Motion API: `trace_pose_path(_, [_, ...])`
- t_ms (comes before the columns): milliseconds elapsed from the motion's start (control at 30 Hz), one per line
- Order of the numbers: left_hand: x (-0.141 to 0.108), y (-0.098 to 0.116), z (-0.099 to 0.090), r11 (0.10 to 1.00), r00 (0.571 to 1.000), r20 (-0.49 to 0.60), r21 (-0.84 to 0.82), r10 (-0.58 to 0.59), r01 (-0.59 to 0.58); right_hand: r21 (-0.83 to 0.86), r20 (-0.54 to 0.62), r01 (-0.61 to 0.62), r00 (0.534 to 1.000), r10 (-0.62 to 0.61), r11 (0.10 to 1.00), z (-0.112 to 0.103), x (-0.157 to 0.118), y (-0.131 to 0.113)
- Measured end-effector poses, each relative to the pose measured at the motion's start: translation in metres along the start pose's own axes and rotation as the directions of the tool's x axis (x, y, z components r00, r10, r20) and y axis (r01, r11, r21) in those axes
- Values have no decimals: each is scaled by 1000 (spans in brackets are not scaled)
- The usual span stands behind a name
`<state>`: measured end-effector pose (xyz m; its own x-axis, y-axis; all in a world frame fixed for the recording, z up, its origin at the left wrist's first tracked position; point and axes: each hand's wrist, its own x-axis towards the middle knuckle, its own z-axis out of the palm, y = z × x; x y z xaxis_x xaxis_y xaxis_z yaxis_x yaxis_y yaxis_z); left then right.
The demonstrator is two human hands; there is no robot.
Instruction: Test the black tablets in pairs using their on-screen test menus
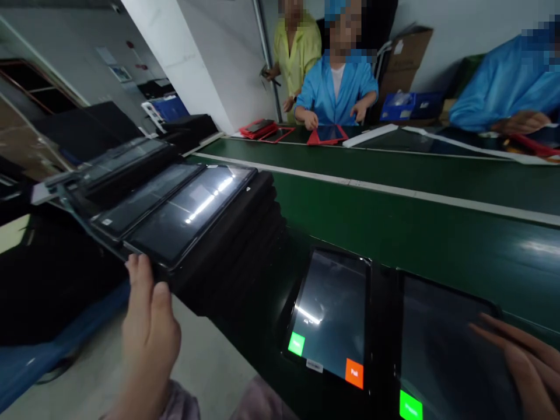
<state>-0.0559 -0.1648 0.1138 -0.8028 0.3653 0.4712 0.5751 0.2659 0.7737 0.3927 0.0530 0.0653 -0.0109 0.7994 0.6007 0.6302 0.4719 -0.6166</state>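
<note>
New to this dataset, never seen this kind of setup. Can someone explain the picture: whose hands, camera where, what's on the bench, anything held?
There is no machine arm here: the hands are a person's own, bare. The single picture comes from a camera on that person's head, looking forward and down.

The left hand has its fingertips at the near corner of a tablet atop a dark stack. The right hand is over the screen of another tablet; whether it touches is unclear. Neither hand visibly grips anything.

Beside that one lies a lit tablet with green and orange squares. Across the green surface are other people, including one in blue.
</note>
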Motion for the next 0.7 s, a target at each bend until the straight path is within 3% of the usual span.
trace_pose_path(100, [-6, 22, 24, 1000, 1000, 0, 15, 12, -12, 206, 148, -6, 989, -25, 979, 6, 12, -45])
trace_pose_path(167, [-12, 34, 34, 994, 990, 86, -12, 112, -112, 402, 451, -147, 891, -56, 904, 24, 23, -93])
trace_pose_path(200, [-16, 40, 37, 985, 978, 116, -23, 171, -169, 465, 584, -261, 808, -71, 846, 38, 29, -120])
trace_pose_path(300, [-35, 60, 42, 953, 936, 195, -133, 294, -272, 397, 894, -664, 436, -103, 634, 93, 49, -202])
trace_pose_path(333, [-44, 67, 41, 939, 932, 197, -222, 305, -261, 367, 919, -699, 375, -121, 614, 112, 56, -224])
trace_pose_path(400, [-63, 76, 38, 873, 938, 171, -444, 303, -201, 347, 936, -732, 310, -166, 586, 145, 69, -260])
trace_pose_path(433, [-71, 79, 37, 829, 941, 167, -534, 295, -165, 348, 937, -742, 299, -181, 573, 157, 74, -272])
trace_pose_path(500, [-81, 75, 36, 792, 914, 281, -607, 292, -66, 398, 915, -745, 362, -178, 536, 171, 78, -287])
trace_pose_path(567, [-79, 61, 40, 831, 831, 500, -549, 241, 89, 443, 889, -731, 432, -152, 519, 175, 76, -290])
trace_pose_path(633, [-68, 38, 48, 854, 724, 683, -431, 97, 292, 458, 873, -713, 473, -119, 531, 170, 69, -282])
trace_pose_path(700, [-56, 12, 56, 770, 645, 762, -376, -59, 515, 454, 865, -696, 495, -86, 557, 156, 60, -267])
